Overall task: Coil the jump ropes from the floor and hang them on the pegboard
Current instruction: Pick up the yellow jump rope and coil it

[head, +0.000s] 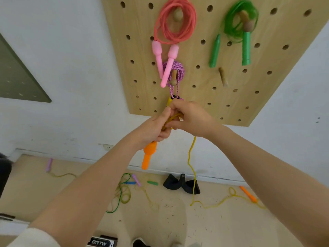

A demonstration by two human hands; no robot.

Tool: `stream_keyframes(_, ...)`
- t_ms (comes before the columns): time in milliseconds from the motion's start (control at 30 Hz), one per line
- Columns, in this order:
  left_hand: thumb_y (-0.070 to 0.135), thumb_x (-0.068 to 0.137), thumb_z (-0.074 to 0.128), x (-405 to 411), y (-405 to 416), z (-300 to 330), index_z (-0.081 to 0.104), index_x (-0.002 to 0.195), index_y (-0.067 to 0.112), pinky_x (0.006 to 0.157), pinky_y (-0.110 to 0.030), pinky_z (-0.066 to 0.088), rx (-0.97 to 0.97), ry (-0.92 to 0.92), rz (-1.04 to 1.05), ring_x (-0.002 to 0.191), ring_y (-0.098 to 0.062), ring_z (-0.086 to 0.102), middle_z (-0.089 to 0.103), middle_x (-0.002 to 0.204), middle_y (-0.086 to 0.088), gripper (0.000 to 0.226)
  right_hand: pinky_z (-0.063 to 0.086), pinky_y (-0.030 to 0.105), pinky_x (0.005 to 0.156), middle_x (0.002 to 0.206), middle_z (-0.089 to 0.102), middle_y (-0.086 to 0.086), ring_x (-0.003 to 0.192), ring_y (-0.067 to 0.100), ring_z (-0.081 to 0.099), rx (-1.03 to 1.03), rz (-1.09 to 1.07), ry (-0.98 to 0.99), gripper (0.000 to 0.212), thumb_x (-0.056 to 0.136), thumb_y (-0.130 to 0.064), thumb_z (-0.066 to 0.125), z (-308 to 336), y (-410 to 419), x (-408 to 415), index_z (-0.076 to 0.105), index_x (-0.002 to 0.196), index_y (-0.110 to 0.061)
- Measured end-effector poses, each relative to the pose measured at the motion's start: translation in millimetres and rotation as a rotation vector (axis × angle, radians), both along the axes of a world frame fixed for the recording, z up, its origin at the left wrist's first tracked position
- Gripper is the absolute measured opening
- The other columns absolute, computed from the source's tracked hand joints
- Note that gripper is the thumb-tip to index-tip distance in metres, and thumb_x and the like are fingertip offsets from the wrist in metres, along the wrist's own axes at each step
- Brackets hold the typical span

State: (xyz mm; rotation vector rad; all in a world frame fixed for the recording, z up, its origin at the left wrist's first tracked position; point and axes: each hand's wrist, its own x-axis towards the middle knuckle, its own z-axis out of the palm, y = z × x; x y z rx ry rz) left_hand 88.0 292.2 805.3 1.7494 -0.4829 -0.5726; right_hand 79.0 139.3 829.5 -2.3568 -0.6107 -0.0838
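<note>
left hand [156, 127]: just above frame centre, fingers curled round loops of the yellow jump-rope cord [193, 175]; the orange plastic handle [148, 155] sticks down out of the fist toward 6 o'clock.
right hand [191, 119]: touching the left hand at its 3 o'clock side, fingers bent in and pinching the same yellow loops.
yellow cord: drops from under the right hand toward 6 o'clock, reaches the floor, then trails toward 4 o'clock to a second orange handle [248, 193] lying on the pale floor [222, 229].
pegboard: light wooden pegboard [213, 77] with round holes fills the 12 to 2 o'clock part of the view, on a white wall [71, 68].
hung at 12 o'clock: a coiled pink jump rope [175, 24] on a wooden peg, its two pink handles hanging down.
hung at 1 o'clock: a coiled green jump rope [240, 24] on a peg, green handles dangling.
below the pink one: a small purple braided coil [176, 70] on a peg, just above the hands; a yellow handle end [169, 101] shows at the right hand's knuckles.
bare peg: a wooden peg [223, 79] at 3 o'clock of the purple coil.
floor at 7 o'clock: a tangle of green and yellow cords [122, 193] with blue, purple and green handles near it.
floor at 6 o'clock: a black folded object [181, 184] by the wall.
</note>
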Motion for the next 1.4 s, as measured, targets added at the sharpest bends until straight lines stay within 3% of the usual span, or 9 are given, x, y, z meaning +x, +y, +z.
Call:
stream_keyframes(167, 0.035, 0.102, 0.022, -5, -6, 5, 0.05, 0.08, 0.01, 0.047, -0.021, 0.025, 0.009, -0.045, 0.01, 0.042, -0.007, 0.027, 0.032, 0.048, 0.009, 0.043, 0.051, 0.036, 0.066, 0.075, 0.066, 0.009, 0.07, 0.029, 0.063, 0.269, -0.033, 0.044, 0.025, 0.08, -0.007, 0.07, 0, -31, 3, 0.05, 0.088, -0.02)
stream_keyframes(300, 0.022, 0.101, 0.03, -10, -17, 10, 0.053, 0.085, 0.006, 0.053, -0.018, 0.036, -0.203, 0.044, -0.082, 0.049, -0.01, 0.04, 0.044, 0.052, 0.007, 0.032, 0.039, 0.008, 0.078, 0.107, 0.057, -0.001, 0.087, -0.002, 0.05, 0.232, -0.02, 0.004, 0.039, 0.083, -0.015, 0.068, 4, -50, 5, 0.058, 0.121, -0.016)
stream_keyframes(400, 0.02, 0.094, 0.034, -11, -24, 15, 0.055, 0.085, 0.003, 0.051, -0.02, 0.036, -0.29, 0.143, -0.136, 0.047, -0.012, 0.04, 0.045, 0.051, 0.004, 0.029, 0.036, 0.01, 0.088, 0.122, 0.051, -0.002, 0.096, -0.012, 0.046, 0.187, 0.05, 0.032, 0.037, 0.087, -0.014, 0.063, 6, -62, 4, 0.057, 0.124, -0.013)
stream_keyframes(533, 0.011, 0.094, 0.02, -10, -35, 17, 0.055, 0.083, 0.004, 0.04, -0.018, 0.016, -0.222, 0.228, -0.044, 0.036, -0.004, 0.02, 0.027, 0.043, 0.009, 0.038, 0.042, 0.023, 0.07, 0.08, 0.062, -0.003, 0.069, -0.001, 0.051, 0.125, 0.027, 0.178, 0.011, 0.093, -0.02, 0.054, 3, -72, -3, 0.054, 0.082, -0.021)
stream_keyframes(733, 0.043, 0.1, 0.022, -16, -54, 20, 0.035, 0.066, 0.019, 0.037, -0.017, 0.011, -0.128, 0.304, 0.001, 0.036, -0.003, 0.013, 0.019, 0.044, 0.011, 0.043, 0.039, 0.02, 0.047, 0.043, 0.044, -0.014, 0.039, 0.003, 0.042, 0.114, 0.048, 0.211, 0.021, 0.099, -0.014, 0.04, 0, -74, -9, 0.054, 0.089, -0.003)
stream_keyframes(967, 0.032, 0.101, 0.023, -14, -64, 29, 0.035, 0.065, 0.018, 0.036, -0.014, 0.032, -0.891, 0.461, 0.268, 0.035, -0.005, 0.042, 0.046, 0.044, 0.006, 0.041, 0.048, 0.024, 0.045, 0.099, 0.064, 0.003, 0.069, 0.023, 0.066, 0.331, 0.032, 0.461, 0.021, 0.097, -0.021, 0.047, 11, -86, -1, 0.044, 0.118, -0.02)
stream_keyframes(1100, 0.031, 0.103, 0.025, -8, -61, 20, 0.04, 0.06, 0.01, 0.056, -0.026, 0.058, -1.381, 0.568, 0.438, 0.07, -0.022, 0.072, 0.07, 0.071, -0.016, 0.05, 0.047, 0.027, 0.058, 0.069, 0.053, 0.003, 0.054, 0.013, 0.051, 0.273, -0.086, 0.435, 0.009, 0.098, -0.02, 0.045, -23, -107, 0, 0.052, 0.1, -0.014)
stream_keyframes(1233, 0.034, 0.102, 0.026, -2, -47, 6, 0.045, 0.053, 0.009, 0.066, -0.033, 0.059, -1.381, 0.509, 0.525, 0.081, -0.026, 0.072, 0.071, 0.089, -0.022, 0.058, 0.052, 0.029, 0.073, 0.066, 0.041, -0.003, 0.058, 0.009, 0.041, 0.447, -0.191, 0.686, 0.017, 0.097, -0.015, 0.047, -51, -135, -6, 0.064, 0.093, -0.018)
stream_keyframes(1400, 0.034, 0.103, 0.019, -4, -64, 1, 0.04, 0.071, 0.014, 0.078, -0.032, 0.057, -0.944, 0.355, 0.493, 0.089, -0.023, 0.07, 0.073, 0.093, -0.014, 0.043, 0.038, 0.019, 0.07, 0.091, 0.057, 0.0, 0.082, 0.017, 0.051, -0.498, -0.05, 0.329, 0.028, 0.098, -0.02, 0.041, -39, -98, -11, 0.066, 0.109, -0.012)
